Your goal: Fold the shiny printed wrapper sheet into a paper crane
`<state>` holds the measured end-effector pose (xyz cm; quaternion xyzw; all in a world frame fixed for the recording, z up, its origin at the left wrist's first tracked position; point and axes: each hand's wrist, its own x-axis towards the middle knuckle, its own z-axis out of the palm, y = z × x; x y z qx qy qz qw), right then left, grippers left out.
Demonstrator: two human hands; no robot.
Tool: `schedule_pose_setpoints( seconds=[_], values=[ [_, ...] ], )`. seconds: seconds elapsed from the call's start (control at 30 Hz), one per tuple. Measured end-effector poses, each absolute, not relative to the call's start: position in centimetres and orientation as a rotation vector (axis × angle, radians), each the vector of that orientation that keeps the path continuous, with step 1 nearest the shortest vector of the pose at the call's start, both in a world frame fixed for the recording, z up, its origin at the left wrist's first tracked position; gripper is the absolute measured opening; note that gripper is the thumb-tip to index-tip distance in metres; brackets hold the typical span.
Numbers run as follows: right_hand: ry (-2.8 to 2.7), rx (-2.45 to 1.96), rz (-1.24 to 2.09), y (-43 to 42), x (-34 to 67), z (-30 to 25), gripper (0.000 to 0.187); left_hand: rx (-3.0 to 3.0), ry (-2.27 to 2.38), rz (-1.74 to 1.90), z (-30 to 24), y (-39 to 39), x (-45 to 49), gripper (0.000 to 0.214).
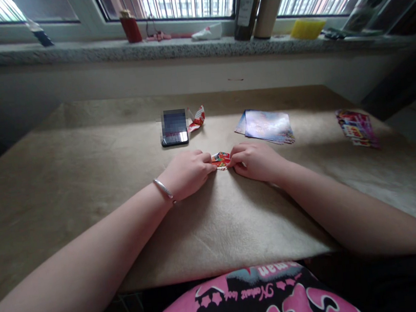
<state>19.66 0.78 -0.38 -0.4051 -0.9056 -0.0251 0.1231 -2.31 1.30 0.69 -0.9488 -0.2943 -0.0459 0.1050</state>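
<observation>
Both my hands pinch a small folded piece of colourful printed paper (221, 160), mostly red with some green and white, low over the table. My left hand (189, 172), with a silver bangle on the wrist, grips its left end between thumb and fingers. At the right end, the thumb and index finger of my right hand (256, 161) close on it. Fingertips cover both ends of the paper. Just beyond lies a second folded red and white paper piece (197, 119), touching or close beside a dark phone (174, 129).
The beige table (86, 187) spreads wide around my hands. A fanned stack of bluish printed sheets (268, 124) lies at the back right, and pink-purple printed sheets (358, 129) lie farther right. Jars, a red bottle (130, 27) and a yellow block (307, 28) stand on the stone windowsill (102, 51).
</observation>
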Motion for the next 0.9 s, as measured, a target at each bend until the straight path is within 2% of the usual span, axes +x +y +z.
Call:
schedule_pose_setpoints(
  seconds=[0.47, 0.9],
  values=[
    [-2.632, -1.243, -0.023, 0.7, 19.9, -0.3, 0.023, -2.761, -0.771, -0.080, 1.2, 1.4, -2.7, 0.019],
    [-2.652, -1.171, 0.046, 1.0, 20.9, -0.3, 0.023, -2.832, -0.856, -0.040, 1.2, 1.4, -3.1, 0.024]
  ],
)
